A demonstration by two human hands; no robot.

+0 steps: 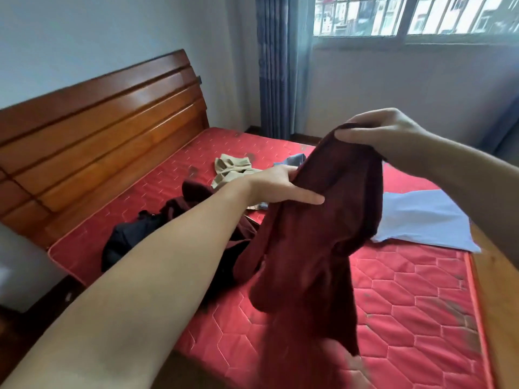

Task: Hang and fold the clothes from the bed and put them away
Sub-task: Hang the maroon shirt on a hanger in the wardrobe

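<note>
While both hands, left hand (276, 186) and right hand (376, 130), pinch the maroon garment (323, 220) mid-frame, its hanging folds may slip onto the bed (407, 290).

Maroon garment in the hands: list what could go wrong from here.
The maroon garment hangs bunched between the left hand and right hand, so a fold started now may come out crooked. Its lower end hangs close to the dark clothes on the mattress and could drag them along.

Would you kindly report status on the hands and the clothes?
Left hand and right hand both gripping maroon garment, lifted above red mattress. Black garment, beige garment, white garment unfolded. Nothing obstructing.
</note>
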